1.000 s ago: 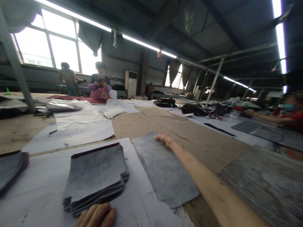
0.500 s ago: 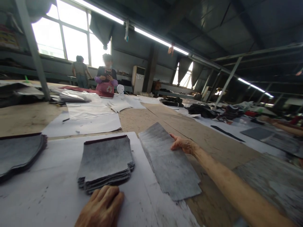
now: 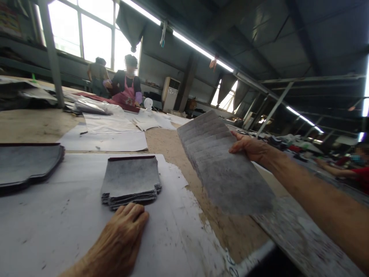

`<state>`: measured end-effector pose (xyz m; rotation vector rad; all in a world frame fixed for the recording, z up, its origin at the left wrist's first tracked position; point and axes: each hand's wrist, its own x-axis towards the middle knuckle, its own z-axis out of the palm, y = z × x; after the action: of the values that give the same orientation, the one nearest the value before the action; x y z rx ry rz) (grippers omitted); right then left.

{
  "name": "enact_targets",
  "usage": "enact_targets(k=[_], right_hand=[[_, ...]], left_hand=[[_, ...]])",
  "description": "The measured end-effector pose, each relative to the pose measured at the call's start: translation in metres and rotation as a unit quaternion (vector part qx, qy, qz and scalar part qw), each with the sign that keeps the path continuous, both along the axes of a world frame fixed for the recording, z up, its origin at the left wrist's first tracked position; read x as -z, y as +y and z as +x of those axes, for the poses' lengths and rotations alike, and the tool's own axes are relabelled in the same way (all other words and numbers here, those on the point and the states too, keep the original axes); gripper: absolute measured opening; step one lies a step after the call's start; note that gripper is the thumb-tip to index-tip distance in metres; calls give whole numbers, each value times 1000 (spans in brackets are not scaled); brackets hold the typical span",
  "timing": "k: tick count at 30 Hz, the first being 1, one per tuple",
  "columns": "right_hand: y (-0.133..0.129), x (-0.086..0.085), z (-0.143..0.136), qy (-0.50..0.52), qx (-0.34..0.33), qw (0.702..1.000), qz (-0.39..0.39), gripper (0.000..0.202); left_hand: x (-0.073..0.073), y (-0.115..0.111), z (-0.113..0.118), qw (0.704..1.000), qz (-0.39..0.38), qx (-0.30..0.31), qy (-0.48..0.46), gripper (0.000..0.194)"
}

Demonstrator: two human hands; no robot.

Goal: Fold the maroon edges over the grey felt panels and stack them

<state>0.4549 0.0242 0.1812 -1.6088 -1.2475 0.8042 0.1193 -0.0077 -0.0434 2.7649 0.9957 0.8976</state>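
1. Sheets (image 3: 227, 169), grey and layered in steps at the far end, are grasped at the right edge by the right hand (image 3: 249, 148); they are held tilted above the brown table (image 3: 161, 140).
2. The left hand (image 3: 127, 227) is rested on white paper (image 3: 72, 223), fingers curled, just beside the middle stack (image 3: 132, 175); whether anything is pinched beneath cannot be told.
3. Two dark-edged grey piles are borne by that paper: the middle stack and the left stack (image 3: 25, 161).
4. Beyond, red cloth (image 3: 131, 109) is laid before a person in a pink apron (image 3: 129, 86).
5. Since half a second ago, the sheets have been raised from the table, and the paper's torn edge has been uncovered. The apron wearer's hands, then brought together, are now parted.
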Motion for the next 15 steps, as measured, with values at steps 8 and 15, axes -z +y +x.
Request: enact_targets(k=[8,15], right_hand=[[16,92,-13,64,-83,987,-118,41],[35,155,-13,47,-94,974,-200,24]], left_hand=[[-3,1,0,1000,11,9,-5,19],[-7,-4,-12,985,109,92,-98,37]])
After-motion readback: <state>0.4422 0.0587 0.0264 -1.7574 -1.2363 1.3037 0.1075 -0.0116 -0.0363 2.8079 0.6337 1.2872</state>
